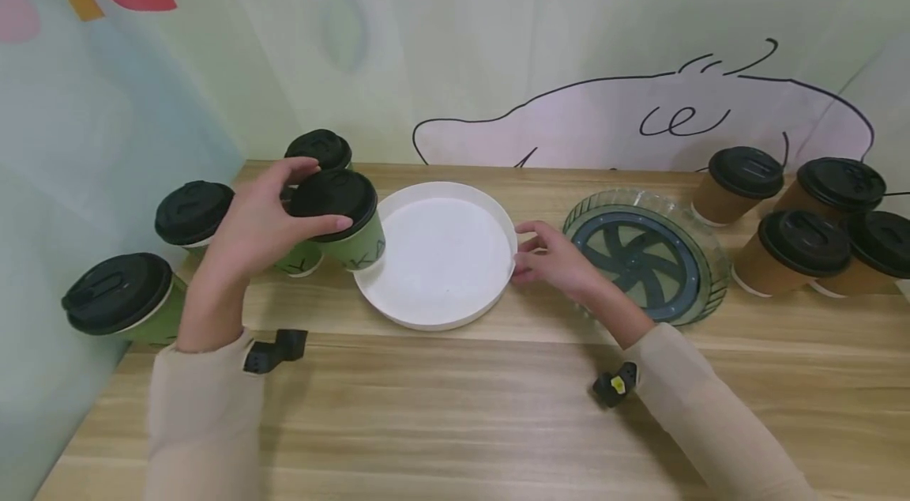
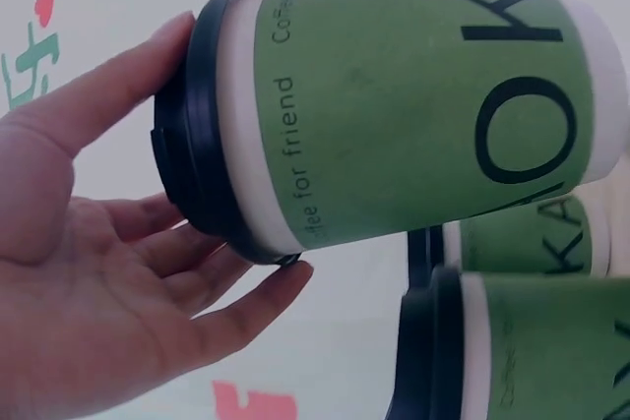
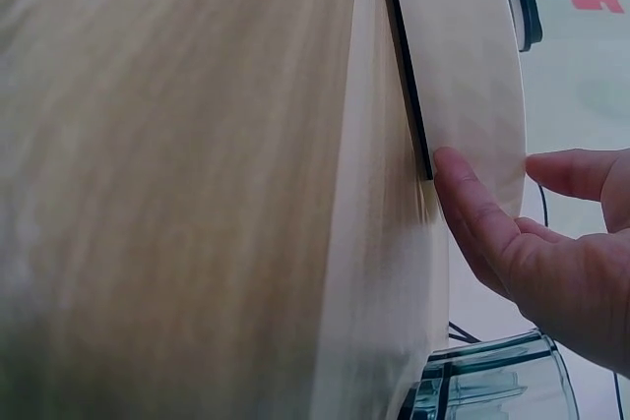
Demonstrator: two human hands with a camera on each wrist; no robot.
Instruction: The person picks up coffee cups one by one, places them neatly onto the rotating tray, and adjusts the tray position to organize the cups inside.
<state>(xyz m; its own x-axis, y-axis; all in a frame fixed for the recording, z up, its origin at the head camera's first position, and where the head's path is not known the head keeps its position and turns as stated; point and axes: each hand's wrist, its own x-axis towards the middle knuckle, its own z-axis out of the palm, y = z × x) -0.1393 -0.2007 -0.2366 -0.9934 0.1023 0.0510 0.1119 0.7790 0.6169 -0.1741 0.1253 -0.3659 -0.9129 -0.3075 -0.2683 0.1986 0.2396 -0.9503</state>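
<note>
My left hand (image 1: 259, 220) grips a green paper coffee cup (image 1: 361, 244) by its black lid, thumb on one side and fingers on the other. In the left wrist view the green coffee cup (image 2: 423, 110) shows dark lettering on its sleeve. The cup is at the left edge of a round white tray (image 1: 441, 264), overlapping its rim in the head view; whether they touch I cannot tell. At the tray's right edge is my right hand (image 1: 550, 260). Thumb and fingers pinch the wall of the white tray (image 3: 472, 76) in the right wrist view.
More green lidded cups stand at the left, among them a front one (image 1: 124, 295) and a back one (image 1: 320, 149). Right of the tray lies a ribbed clear dish with a dark blue turntable (image 1: 640, 264). Several brown lidded cups (image 1: 789, 256) cluster at the far right. A printed curtain (image 1: 498, 35) hangs behind.
</note>
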